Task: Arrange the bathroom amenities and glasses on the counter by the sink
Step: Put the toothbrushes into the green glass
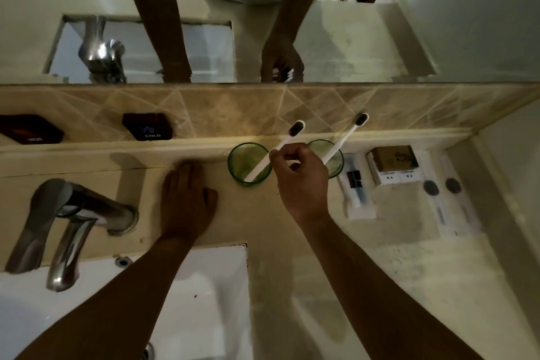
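Two green glasses stand on the counter by the back ledge: the left glass and the right glass, partly hidden behind my right hand. A white toothbrush with dark bristles leans in the left glass, and my right hand pinches its handle. A second white toothbrush leans in the right glass. My left hand lies flat, palm down, on the counter left of the glasses, holding nothing.
Right of the glasses lie a white sachet, a brown box on white boxes and white packets. The chrome faucet and white sink sit at the lower left. Two dark tap controls sit on the ledge below a mirror.
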`<action>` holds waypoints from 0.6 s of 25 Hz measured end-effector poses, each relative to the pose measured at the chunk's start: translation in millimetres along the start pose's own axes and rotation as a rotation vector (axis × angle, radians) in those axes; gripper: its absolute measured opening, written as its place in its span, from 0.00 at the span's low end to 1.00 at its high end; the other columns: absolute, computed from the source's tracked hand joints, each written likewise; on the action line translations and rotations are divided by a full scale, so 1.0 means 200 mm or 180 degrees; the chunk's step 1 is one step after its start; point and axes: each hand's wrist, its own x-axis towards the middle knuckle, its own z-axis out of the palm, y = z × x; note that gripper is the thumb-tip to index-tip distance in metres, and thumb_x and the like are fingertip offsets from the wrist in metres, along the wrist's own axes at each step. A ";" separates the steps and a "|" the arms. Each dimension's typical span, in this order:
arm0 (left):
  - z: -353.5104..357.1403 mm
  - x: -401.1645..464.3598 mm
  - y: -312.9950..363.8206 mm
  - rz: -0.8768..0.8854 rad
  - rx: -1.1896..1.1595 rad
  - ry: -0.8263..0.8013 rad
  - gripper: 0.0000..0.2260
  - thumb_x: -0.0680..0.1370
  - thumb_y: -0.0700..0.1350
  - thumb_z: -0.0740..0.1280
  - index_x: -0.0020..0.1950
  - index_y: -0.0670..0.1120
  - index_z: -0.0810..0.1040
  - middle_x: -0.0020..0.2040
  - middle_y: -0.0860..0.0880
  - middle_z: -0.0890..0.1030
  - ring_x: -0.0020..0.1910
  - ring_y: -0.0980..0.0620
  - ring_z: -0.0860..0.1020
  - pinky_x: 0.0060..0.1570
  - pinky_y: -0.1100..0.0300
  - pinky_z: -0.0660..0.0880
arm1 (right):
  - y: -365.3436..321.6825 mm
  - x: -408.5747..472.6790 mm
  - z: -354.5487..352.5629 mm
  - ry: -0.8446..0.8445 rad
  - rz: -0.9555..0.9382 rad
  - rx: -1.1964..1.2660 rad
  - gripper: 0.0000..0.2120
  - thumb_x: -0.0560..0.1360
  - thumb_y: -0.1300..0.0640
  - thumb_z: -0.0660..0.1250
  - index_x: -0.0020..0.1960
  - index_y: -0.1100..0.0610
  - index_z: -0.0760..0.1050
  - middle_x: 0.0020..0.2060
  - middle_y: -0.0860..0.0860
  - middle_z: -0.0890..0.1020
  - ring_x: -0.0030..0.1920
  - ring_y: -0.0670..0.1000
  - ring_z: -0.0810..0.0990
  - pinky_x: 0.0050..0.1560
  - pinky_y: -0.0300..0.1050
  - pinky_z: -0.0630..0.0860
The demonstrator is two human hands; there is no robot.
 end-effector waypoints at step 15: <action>-0.01 0.01 -0.01 -0.0050 -0.0049 -0.0123 0.21 0.75 0.48 0.62 0.64 0.38 0.75 0.63 0.35 0.75 0.63 0.34 0.72 0.68 0.40 0.67 | 0.11 0.10 0.09 -0.0069 -0.0307 -0.0620 0.05 0.74 0.52 0.71 0.43 0.53 0.82 0.41 0.49 0.83 0.37 0.47 0.78 0.41 0.39 0.69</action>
